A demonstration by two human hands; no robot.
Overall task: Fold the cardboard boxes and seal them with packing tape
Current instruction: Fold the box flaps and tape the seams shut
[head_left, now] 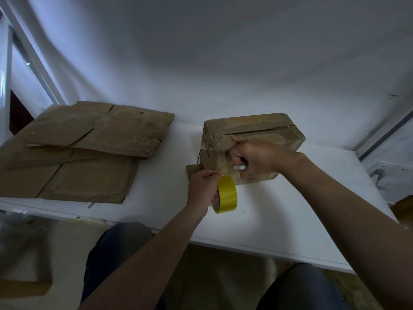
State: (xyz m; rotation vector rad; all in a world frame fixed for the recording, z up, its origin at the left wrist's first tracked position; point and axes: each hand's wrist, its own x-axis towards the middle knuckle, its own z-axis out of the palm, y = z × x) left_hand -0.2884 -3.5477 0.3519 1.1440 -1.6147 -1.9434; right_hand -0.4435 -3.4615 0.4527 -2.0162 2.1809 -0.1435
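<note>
step: taping cardboard box (pixel 257 126) side
left hand (pixel 201 186): fingers grip yellow tape roll (pixel 228 193)
right hand (pixel 259 157): clutching white tool (pixel 239 167), cutter maybe
next: probably cut the strip

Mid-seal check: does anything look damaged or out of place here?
Yes. The cardboard box is worn: a dark slit gapes between its top flaps, and its surface paper is torn at the near-left corner. A loose flap sticks out at its base, beside the left hand holding the tape roll. The flattened boxes are stacked askew.
</note>
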